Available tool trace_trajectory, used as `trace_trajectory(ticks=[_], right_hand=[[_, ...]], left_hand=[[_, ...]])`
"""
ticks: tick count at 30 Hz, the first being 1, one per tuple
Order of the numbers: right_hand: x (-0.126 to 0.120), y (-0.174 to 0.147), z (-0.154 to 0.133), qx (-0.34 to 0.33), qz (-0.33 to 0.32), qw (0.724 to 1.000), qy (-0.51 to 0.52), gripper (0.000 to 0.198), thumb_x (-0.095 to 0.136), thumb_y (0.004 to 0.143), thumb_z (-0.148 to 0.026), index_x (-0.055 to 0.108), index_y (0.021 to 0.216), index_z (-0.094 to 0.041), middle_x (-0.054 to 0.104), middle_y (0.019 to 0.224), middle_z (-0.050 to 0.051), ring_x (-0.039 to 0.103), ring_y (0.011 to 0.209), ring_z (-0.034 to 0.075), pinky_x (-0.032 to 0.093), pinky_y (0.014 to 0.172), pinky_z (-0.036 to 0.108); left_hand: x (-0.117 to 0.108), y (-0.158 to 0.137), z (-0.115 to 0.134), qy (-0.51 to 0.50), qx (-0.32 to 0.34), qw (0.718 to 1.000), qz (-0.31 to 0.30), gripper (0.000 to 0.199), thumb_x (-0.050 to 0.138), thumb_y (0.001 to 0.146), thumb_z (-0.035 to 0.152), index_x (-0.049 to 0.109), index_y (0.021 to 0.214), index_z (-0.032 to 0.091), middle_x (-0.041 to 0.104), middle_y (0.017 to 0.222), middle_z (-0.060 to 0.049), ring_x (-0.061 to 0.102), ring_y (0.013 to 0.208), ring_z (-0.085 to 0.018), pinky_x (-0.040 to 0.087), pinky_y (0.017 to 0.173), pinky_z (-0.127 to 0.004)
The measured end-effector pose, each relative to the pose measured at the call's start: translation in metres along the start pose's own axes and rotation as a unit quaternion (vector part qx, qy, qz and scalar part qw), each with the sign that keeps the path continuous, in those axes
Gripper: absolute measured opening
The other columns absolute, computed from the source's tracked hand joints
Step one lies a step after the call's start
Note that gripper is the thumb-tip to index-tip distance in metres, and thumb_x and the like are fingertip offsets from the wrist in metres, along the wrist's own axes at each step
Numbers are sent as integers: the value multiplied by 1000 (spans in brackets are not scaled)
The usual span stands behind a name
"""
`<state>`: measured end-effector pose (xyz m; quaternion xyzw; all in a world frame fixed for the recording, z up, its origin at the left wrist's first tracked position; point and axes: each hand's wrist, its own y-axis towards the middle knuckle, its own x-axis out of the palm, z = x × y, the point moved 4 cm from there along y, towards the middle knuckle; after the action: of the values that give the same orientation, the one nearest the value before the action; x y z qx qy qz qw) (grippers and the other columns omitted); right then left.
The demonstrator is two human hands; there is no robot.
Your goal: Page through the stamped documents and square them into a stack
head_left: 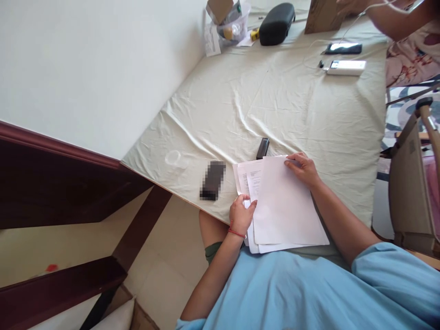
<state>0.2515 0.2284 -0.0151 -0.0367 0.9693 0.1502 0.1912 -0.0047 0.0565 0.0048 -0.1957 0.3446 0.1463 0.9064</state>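
Observation:
A blank white sheet of paper lies over several printed sheets, fanned out to its left at the table's near edge. My right hand pinches the top right part of the blank sheet, thumb and fingers closed on it. At the lower left side of the pile, my left hand grips the printed sheets, with a red string around its wrist. Just beyond the papers' top edge is a small black object. A dark pixelated rectangle is left of the pile.
A small clear plastic container stands near the table's left edge. Farther back are a filled basket, a black case, a phone and a white power bank with cables. Another person's arm reaches in; a chair stands right.

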Motion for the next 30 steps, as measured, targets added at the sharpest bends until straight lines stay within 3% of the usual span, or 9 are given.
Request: trace_trajectory(ticks=[8,15,19,25,27,30], right_hand=[[0,0,-1,-2,-6,1000,-8,29,70,85,-46,80,98,-22,74,100,10,70,101,29,54,100,51],[0,11,-12,-53,-41,994,-88,22,65,89,-39,79,95,-23,76,93,11,65,110,32,53,101,50],[9,21,-28,-74,-104,980,-155,23,62,93,-34,80,98,-21,78,92,11,64,108,33,52,99,48],[31,27,-54,-52,-166,955,-239,25,60,100,-33,81,101,-20,81,101,11,64,113,34,46,101,49],[36,27,-60,-55,-174,949,-255,23,59,100,-32,80,97,-20,81,103,12,63,116,35,44,100,49],[42,29,-64,-70,-176,943,-275,22,61,99,-31,78,90,-20,80,101,14,63,114,36,43,95,50]], left_hand=[[3,6,3,33,14,999,-9,15,72,86,14,66,75,22,75,90,-5,70,93,-24,50,92,-36],[-6,-5,-3,-82,54,994,42,11,64,91,22,56,85,24,63,80,2,59,74,-17,45,76,-29],[-6,-3,-12,-151,33,986,54,12,63,91,20,54,98,24,59,76,4,57,67,-15,44,70,-27],[1,4,-24,-229,-6,973,41,52,63,95,27,46,143,19,53,65,9,52,57,-16,42,60,-25],[3,5,-26,-239,-16,971,21,43,61,96,32,53,136,18,61,72,5,58,63,-16,45,63,-26],[3,5,-24,-228,7,973,13,26,53,101,44,63,103,20,70,87,-3,65,79,-17,51,74,-27]])
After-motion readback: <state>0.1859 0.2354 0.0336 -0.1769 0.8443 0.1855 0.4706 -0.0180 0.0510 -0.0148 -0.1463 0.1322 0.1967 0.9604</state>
